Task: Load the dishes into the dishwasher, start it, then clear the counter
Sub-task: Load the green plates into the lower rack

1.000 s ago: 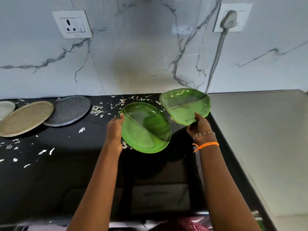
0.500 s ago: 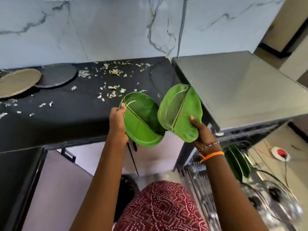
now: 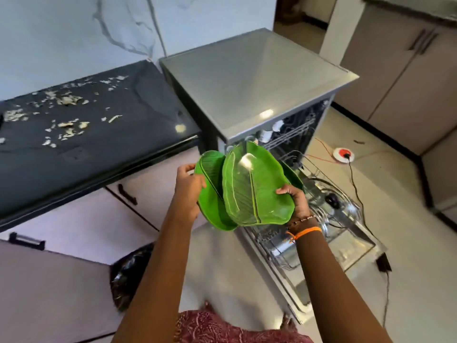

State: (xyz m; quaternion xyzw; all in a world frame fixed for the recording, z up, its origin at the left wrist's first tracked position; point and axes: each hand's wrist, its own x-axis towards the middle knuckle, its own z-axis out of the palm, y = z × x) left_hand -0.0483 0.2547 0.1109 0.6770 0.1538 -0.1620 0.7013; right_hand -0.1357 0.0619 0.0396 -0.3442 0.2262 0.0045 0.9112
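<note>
Green leaf-patterned plastic, two plates, one in each of our hands, held in the air in front of the dishwasher [image 3: 257,87]. Our left hand [image 3: 189,188] grips the rear leaf plate [image 3: 210,174] by its left rim, fingers curled behind, thumb on the face. Our right hand [image 3: 295,200] pinches the front leaf plate [image 3: 249,186] at its right edge, thumb on top. The front plate overlaps the rear one and hides most of it; whether they touch we cannot tell.

Behind the right hand, the edge of a third green plate [image 3: 293,175] stands in the pulled-out lower rack [image 3: 329,214], above the open dishwasher door [image 3: 356,246]. The held plates block our sight of the rack's near end.

Left: black counter [image 3: 99,144], strewn with pale food scraps [image 3: 66,100]. Below it, pale cabinet fronts [image 3: 81,219] with dark handles. A black bin bag [image 3: 128,276] sits on the floor by our left forearm. Right: a white-and-red extension reel [image 3: 343,153] on the floor, with red and black cables. Orange thread band [image 3: 305,231] and bead bracelet on the right wrist.

No writing legible anywhere.
</note>
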